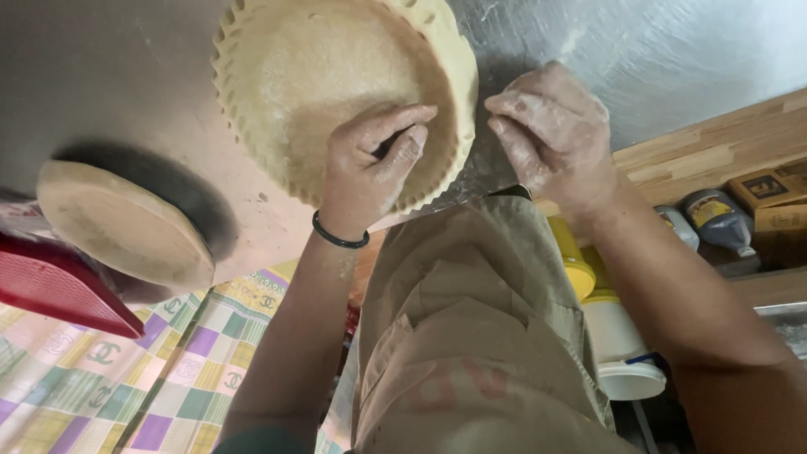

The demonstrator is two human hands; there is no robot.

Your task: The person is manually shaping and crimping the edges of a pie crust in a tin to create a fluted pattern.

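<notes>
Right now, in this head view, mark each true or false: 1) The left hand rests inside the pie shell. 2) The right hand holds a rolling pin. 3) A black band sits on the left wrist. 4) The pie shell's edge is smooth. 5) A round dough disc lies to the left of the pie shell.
1) True: the left hand presses on the pie shell near its rim.
2) False: the right hand is bare, floured, just outside the rim, fingers curled.
3) True: a black band circles the left wrist.
4) False: the edge is crimped all round.
5) True: a round dough disc lies on the metal table.
</notes>
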